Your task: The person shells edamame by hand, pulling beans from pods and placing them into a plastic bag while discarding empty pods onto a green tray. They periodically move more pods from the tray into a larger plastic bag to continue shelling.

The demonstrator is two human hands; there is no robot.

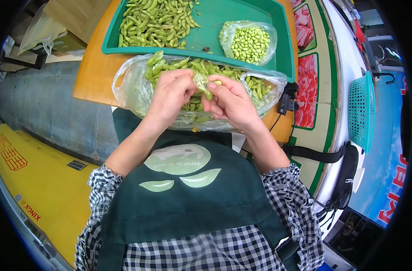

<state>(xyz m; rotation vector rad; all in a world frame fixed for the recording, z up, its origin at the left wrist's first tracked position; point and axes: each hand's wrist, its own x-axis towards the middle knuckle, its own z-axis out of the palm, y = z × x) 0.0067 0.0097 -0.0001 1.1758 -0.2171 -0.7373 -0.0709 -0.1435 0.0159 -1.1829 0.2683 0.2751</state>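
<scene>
Between my two hands is a green edamame pod, split open with its pale inside showing. My left hand pinches its left side. On the right side, my right hand grips it with thumb and fingers, and a bean shows by the fingertips. Both hands are over a clear plastic bag full of unshelled edamame pods. Behind it, in a green tray, lie a heap of pods at the left and a plastic bag of shelled beans at the right.
The tray stands on a wooden table. A black plug with a cable lies at the table's right edge. Further right are a turquoise basket and a black bag. A yellow freezer stands at the lower left.
</scene>
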